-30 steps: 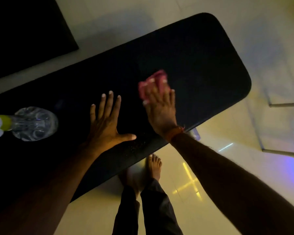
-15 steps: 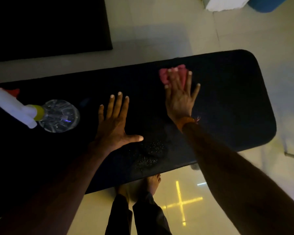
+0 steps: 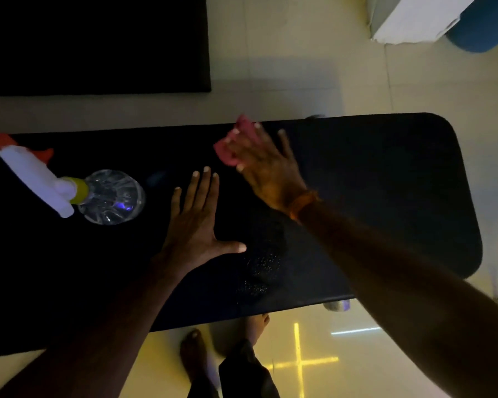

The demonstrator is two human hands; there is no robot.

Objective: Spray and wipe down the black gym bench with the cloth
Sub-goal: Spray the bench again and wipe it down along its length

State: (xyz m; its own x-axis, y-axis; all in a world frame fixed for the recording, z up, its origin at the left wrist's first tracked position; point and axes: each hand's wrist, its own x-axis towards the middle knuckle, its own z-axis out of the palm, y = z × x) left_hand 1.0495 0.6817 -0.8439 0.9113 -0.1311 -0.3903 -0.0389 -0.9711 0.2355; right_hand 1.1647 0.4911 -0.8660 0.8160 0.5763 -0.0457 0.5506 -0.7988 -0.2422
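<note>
Cloth point(image 3: 233, 145): pink, soft, limp rag, bunched under the right hand point(image 3: 266, 168) near the far edge of the black worktop point(image 3: 385, 182). Right fingers point(image 3: 283, 139) spread flat over it, pressing rather than pinching; blurred. Likely light and grippy once damp, so best held palm-down with fingertips trapping the folds. Left hand point(image 3: 197, 225) open, flat on the pad, holding nothing. Droplets point(image 3: 260, 268) near the front edge look unwiped. Spray bottle point(image 3: 69, 188) stands to the left.
</note>
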